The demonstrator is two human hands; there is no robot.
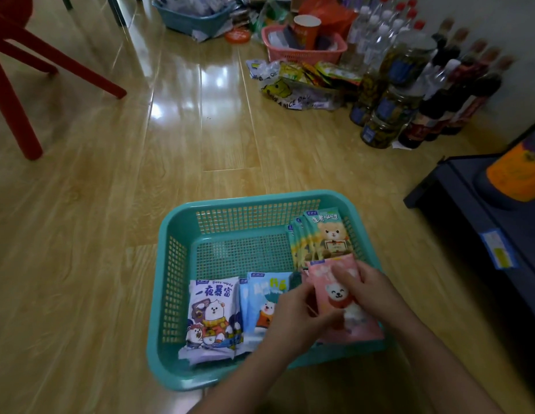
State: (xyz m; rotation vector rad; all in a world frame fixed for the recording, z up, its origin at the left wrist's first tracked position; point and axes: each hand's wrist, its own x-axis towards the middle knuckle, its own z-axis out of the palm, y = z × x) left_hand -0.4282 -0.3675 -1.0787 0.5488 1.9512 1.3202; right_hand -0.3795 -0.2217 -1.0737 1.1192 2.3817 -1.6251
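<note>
A teal basket (173,294) sits on the wooden floor, with packets lined up along its near side. Furthest left lies a purple packet (212,315), face up, and a blue packet (264,294) is just beside it, partly hidden under the left hand (293,321).

That hand's grip is closed on the left edge of a pink packet (339,294), with fingers and thumb curled onto it. The right hand (377,297) comes over the top right of the same packet, fingers bent onto its face, so both hands are grasping it. The pink packet is in the near right part of the basket, tilted and overhanging the near rim. It looks as if more pink ones lie beneath it, though the count cannot be told. Behind it, green packets (326,234) stand in a row against the back right corner.

The step in hand seems to be seating the pink packet in line with its neighbours. To do it well:
- Square its left edge against the blue packet.
- Slide it back off the rim until it lies flat.
- Press lightly so the stack beneath does not fan out.
- Watch the far end, because pushing too far could tip the green row.
</note>
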